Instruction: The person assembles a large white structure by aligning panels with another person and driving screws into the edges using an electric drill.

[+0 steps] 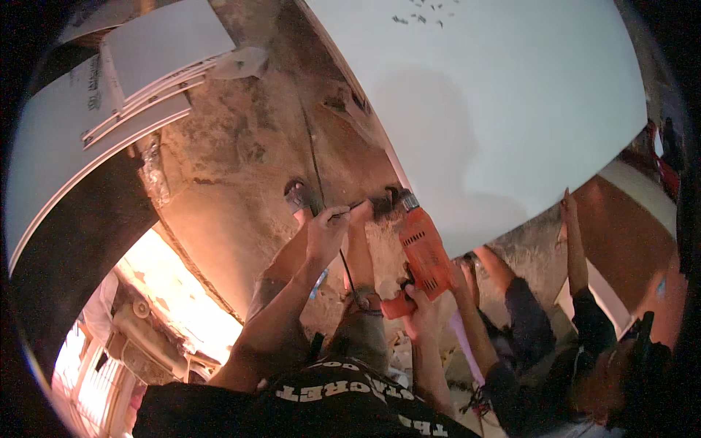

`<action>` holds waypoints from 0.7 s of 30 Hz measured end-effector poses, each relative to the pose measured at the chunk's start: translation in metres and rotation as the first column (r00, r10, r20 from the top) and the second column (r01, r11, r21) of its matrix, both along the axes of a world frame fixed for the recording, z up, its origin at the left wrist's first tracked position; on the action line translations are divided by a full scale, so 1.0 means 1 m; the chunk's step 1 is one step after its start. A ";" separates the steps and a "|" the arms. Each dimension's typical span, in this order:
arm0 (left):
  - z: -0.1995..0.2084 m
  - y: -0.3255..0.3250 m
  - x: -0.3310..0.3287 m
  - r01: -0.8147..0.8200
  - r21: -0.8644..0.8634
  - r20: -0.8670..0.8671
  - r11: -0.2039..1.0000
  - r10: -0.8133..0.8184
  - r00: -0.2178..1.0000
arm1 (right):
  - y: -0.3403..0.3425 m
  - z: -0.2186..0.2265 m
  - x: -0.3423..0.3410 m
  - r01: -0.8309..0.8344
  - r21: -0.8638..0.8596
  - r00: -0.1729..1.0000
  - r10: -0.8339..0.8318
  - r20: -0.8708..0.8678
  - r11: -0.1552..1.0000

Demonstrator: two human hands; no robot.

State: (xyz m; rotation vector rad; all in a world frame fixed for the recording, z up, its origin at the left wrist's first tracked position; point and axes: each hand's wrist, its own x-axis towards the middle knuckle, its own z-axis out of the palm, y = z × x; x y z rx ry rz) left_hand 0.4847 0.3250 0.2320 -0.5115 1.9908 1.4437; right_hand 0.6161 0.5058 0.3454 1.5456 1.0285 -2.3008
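My right hand (pixel 422 312) grips the handle of an orange power drill (pixel 422 252). The drill's chuck (pixel 406 200) points at the edge of a large white panel (pixel 511 109). My left hand (pixel 326 228) pinches a thin dark metal piece (pixel 349 210) just left of the chuck. A black cord (pixel 345 266) hangs down between my forearms. My feet (pixel 296 196) show beyond my hands on rough brown ground (pixel 248 146). A black shirt with white lettering fills the lower edge.
Another person crouches at the right, one hand (pixel 568 206) raised against the white panel's edge. Stacked white boards (pixel 146 58) lie at the upper left. A bright opening (pixel 171 292) glows at the lower left beside a dark curved band.
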 end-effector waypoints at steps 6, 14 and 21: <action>-0.012 -0.016 0.001 0.125 0.018 -0.107 0.992 -0.123 0.987 | -0.052 -0.018 0.027 0.173 -0.138 0.983 -0.163 0.082 0.975; -0.013 -0.017 -0.029 0.177 0.075 0.132 0.981 -0.185 0.974 | -0.097 -0.010 0.017 0.168 -0.022 0.986 -0.167 0.024 0.986; -0.023 0.000 -0.025 -0.230 0.356 0.227 0.906 0.154 0.962 | -0.074 -0.006 0.022 0.186 -0.137 0.982 -0.190 -0.020 0.973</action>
